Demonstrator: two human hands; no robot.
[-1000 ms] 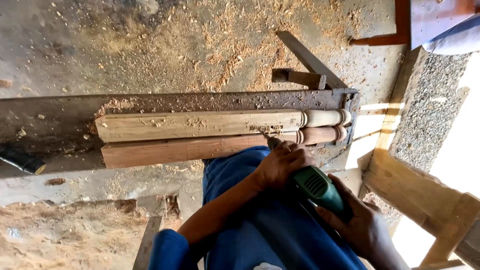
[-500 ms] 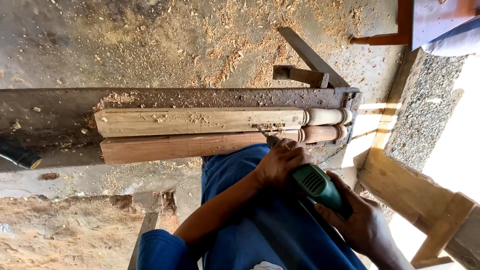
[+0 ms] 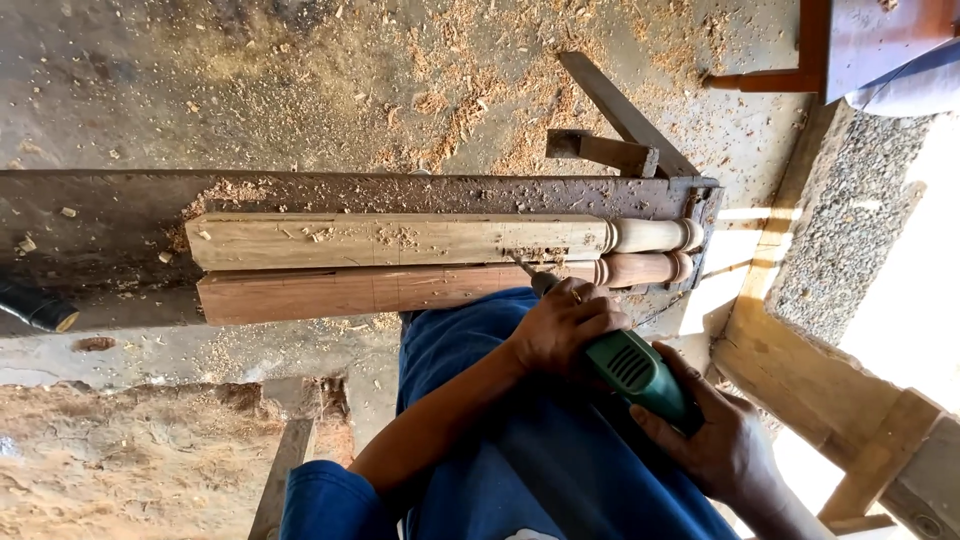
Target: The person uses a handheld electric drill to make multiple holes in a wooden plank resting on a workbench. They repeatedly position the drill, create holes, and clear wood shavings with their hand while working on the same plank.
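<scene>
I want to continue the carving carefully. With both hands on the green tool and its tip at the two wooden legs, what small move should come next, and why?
Probably ease the bit along the groove near the turned rings. The left hand grips the front of the green power tool, the right hand its rear, and the tip meets the darker leg beside the paler leg, so both hands already steady it.

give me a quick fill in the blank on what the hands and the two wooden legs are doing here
1. Both hands hold a power tool whose body is ____ in colour.
2. The tool's tip meets the ____ of the two turned legs, the reddish-brown leg.
3. The pale leg lies ____ the reddish-brown one, touching it along its length.
4. The left hand sits nearer the tip; the right hand holds the ____ end.

Missing words: green; nearer; beside; rear
</scene>
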